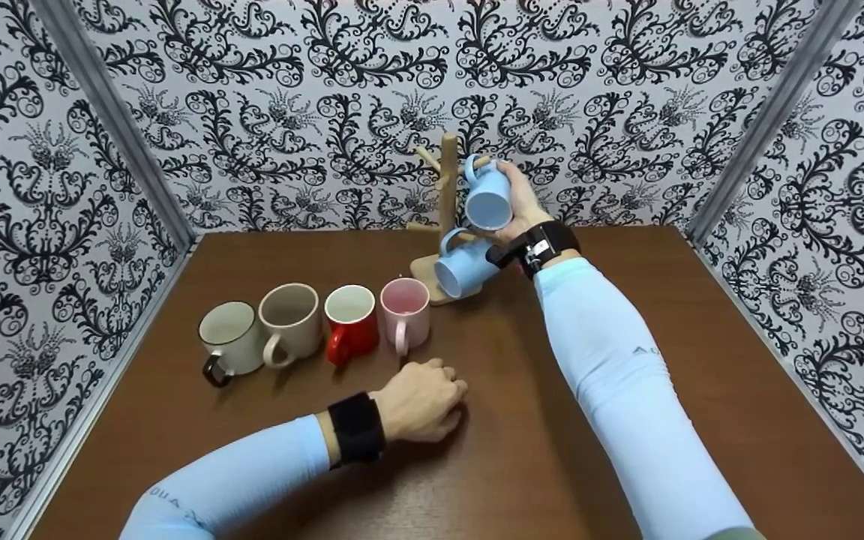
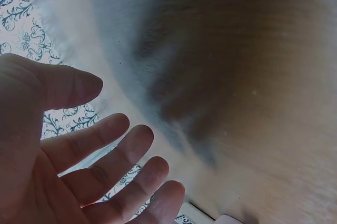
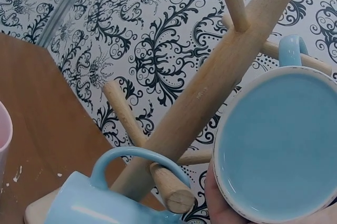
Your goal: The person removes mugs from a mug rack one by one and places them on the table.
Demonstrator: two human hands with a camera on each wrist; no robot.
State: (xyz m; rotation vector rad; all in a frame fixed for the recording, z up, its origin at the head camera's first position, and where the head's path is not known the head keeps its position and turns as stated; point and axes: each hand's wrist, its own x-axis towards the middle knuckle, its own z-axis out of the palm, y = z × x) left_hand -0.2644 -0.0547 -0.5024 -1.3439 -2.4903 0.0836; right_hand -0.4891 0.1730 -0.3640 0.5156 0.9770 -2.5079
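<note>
My right hand (image 1: 520, 196) grips a light blue mug (image 1: 489, 201) by its body, high beside the wooden mug tree (image 1: 448, 184). This mug's handle (image 3: 293, 50) is at an upper peg (image 3: 316, 65); whether the peg passes through it I cannot tell. Below, a second light blue mug (image 1: 463, 268) hangs tilted, a lower peg (image 3: 172, 192) running through its handle. My left hand (image 1: 421, 400) is low over the table in front of the pink mug (image 1: 406, 315). In the left wrist view its fingers (image 2: 138, 145) are loosely bent, with nothing between them.
Left of the pink mug stand a red mug (image 1: 353, 334), a beige mug (image 1: 293, 330) and a white mug with a dark handle (image 1: 241, 349), all upright in a row. The brown table (image 1: 702, 360) is enclosed by patterned walls (image 1: 372, 90) behind and at both sides.
</note>
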